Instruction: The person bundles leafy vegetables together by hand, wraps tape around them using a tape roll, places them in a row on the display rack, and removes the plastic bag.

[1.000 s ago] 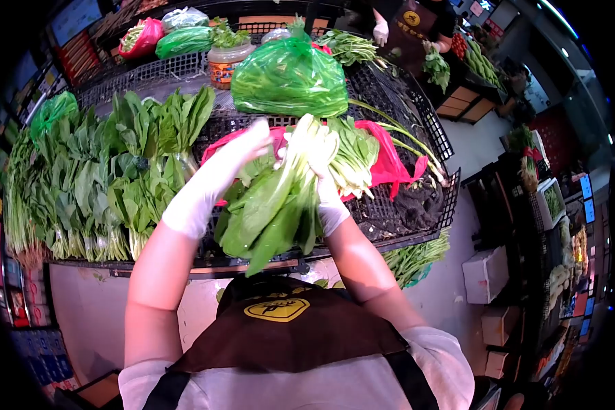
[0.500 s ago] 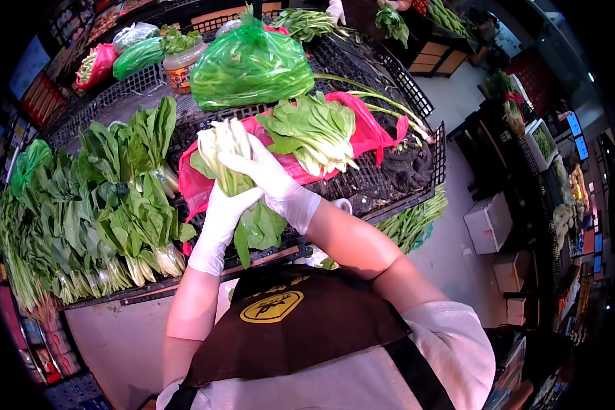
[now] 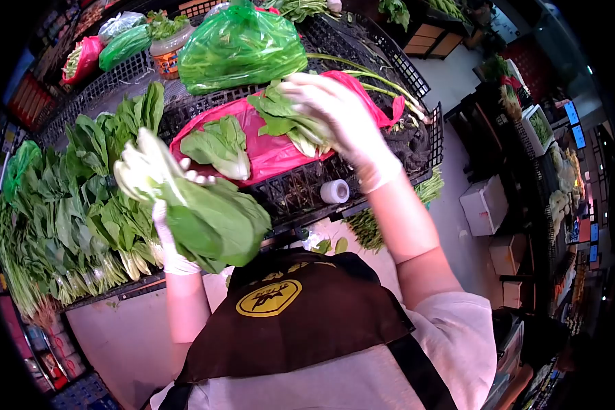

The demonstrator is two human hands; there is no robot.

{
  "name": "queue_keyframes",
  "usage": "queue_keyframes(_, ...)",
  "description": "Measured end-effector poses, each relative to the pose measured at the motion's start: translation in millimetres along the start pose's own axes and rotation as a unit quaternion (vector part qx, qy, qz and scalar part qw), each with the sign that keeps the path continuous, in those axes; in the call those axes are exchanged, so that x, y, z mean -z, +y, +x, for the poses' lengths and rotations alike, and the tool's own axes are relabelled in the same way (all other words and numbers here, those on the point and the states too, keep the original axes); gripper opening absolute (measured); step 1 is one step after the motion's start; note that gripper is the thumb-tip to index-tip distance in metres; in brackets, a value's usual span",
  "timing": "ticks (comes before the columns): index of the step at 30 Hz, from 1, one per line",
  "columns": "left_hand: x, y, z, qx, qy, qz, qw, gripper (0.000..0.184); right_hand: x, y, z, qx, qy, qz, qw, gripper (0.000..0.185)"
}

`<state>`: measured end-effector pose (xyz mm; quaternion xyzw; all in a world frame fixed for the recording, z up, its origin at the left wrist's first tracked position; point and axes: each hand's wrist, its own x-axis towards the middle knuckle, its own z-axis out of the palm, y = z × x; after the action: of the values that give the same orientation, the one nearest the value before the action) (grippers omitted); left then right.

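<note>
Carrying the leafy bunch (image 3: 215,222) in left hand (image 3: 169,239) only, fingers (image 3: 197,177) around it, near-left of the pink bag (image 3: 265,152); right hand (image 3: 345,119) has let go since the last frame and shifted over the loose greens (image 3: 275,113) at the bag's right end. So one hand bears the bunch. Left palm hidden by leaves. Right fingers spread but blurred, can't tell if they grip. Green bag (image 3: 242,55) behind the pink one is cut off on top.
</note>
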<state>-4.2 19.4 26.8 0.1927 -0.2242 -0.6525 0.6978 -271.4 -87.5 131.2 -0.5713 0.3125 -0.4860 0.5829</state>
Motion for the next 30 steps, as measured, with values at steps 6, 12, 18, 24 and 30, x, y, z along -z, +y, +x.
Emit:
queue_keyframes(6,21.3,27.1,-18.6,-0.058,-0.007,-0.063,0.996,0.078,133.9,86.2,-33.4,-0.075,0.147,-0.505,0.847,0.046)
queue_keyframes(12,5.7,22.8,-18.2,-0.013,0.002,-0.031,0.999,0.08,128.7,113.4,-27.4,-0.079,0.15,-0.565,0.807,0.041)
queue_keyframes(18,-8.0,13.6,-13.3,0.033,0.001,0.02,0.999,0.086,125.5,36.8,23.6,0.138,0.282,-0.433,0.845,0.025)
queue_keyframes(24,-41.5,16.5,-4.1,0.047,-0.007,0.124,0.991,0.084,85.0,-88.0,41.7,0.209,0.257,-0.095,0.939,0.026)
queue_keyframes(30,-55.6,27.6,11.2,0.061,-0.135,0.175,0.973,0.09,23.3,-110.2,40.8,0.153,-0.026,0.157,0.975,0.032)
